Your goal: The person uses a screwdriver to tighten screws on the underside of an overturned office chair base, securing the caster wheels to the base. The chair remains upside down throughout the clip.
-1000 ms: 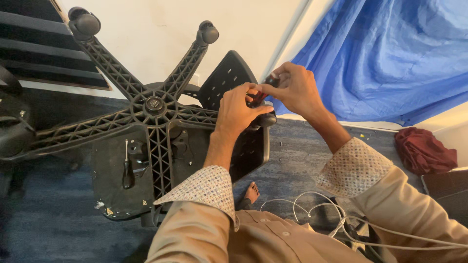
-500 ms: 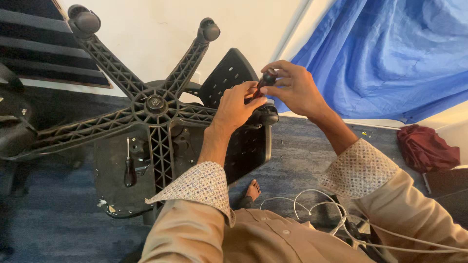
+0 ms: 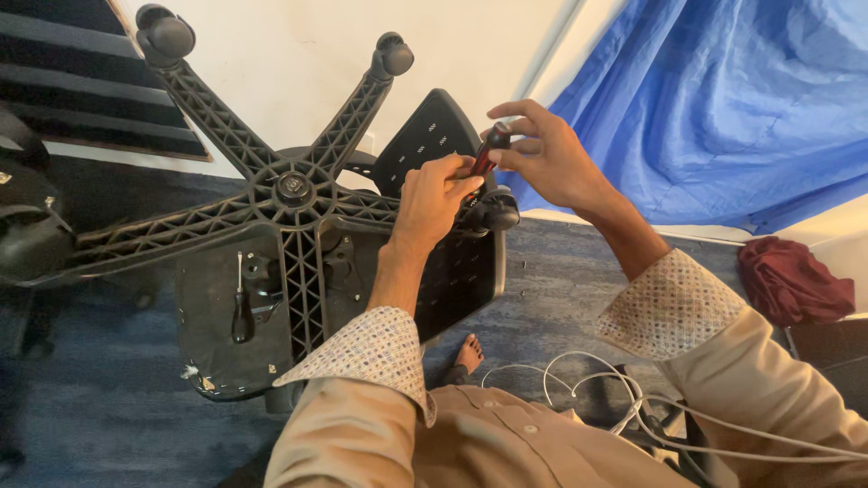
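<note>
Raised since a moment ago, our right hand (image 3: pixel 547 158) and left hand (image 3: pixel 438 194) pinch a red-handled screwdriver (image 3: pixel 486 154) above the overturned chair's caster (image 3: pixel 493 211).

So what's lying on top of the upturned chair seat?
A black-handled screwdriver lies on the seat underside, beside the star base. Whatever sits beneath the base's arms is covered.

Soft, even daylight is falling across the scene, shadows staying faint; edges are bending slightly, and the picture is perhaps blurring toward the corners.
</note>
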